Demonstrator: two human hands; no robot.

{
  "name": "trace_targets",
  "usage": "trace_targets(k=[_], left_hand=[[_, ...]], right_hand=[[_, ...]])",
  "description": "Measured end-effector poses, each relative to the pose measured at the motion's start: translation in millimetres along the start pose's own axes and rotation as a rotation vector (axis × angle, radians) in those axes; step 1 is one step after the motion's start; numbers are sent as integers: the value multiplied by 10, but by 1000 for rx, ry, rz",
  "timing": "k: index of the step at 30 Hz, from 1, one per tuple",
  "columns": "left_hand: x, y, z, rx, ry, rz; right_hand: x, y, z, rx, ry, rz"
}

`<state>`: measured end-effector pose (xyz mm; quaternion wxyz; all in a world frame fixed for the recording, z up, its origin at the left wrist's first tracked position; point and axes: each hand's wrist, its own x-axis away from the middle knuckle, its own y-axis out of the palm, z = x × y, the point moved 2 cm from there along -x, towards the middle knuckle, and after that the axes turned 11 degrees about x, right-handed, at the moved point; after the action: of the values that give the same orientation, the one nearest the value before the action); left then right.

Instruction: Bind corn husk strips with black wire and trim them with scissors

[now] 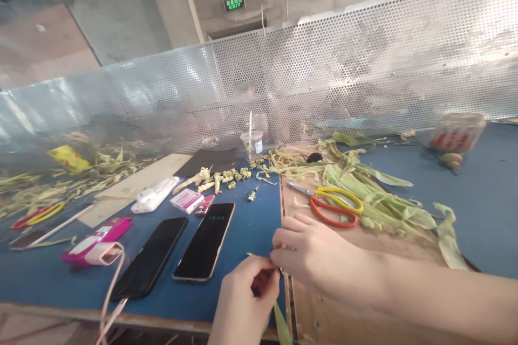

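My left hand and my right hand meet at the near edge of the blue table, fingers pinched together. Between them they hold a thin green leaf strip that hangs down below the table edge. The part inside the fingers is hidden. Just beyond my right hand, scissors with yellow and orange handles lie on a wooden board. A heap of green and pale leaves spreads across that board.
Two dark phones lie left of my hands, with a pink power bank and cable. Small woven leaf pieces, a pink-white box, a plastic cup, a jar and a perforated metal screen stand farther back.
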<state>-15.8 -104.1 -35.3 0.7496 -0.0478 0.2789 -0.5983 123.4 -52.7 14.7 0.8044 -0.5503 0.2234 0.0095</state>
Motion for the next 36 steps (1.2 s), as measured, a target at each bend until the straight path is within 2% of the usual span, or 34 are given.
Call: trace_targets(k=[7, 17, 22, 27, 36], left_hand=[[8, -13, -28, 75, -19, -23], [0, -34, -14, 66, -35, -69], [-7, -38, -69, 61, -72, -69], [-15, -45, -76, 99, -130, -82], [-25, -79, -30, 145, -212, -114]], right_hand=[[-67, -5, 44, -113, 67, -86], [-34, 116, 51, -234, 183, -23], [-18, 74, 39, -291, 218, 15], [55, -29, 99, -400, 288, -48], [113, 100, 27, -425, 303, -55]])
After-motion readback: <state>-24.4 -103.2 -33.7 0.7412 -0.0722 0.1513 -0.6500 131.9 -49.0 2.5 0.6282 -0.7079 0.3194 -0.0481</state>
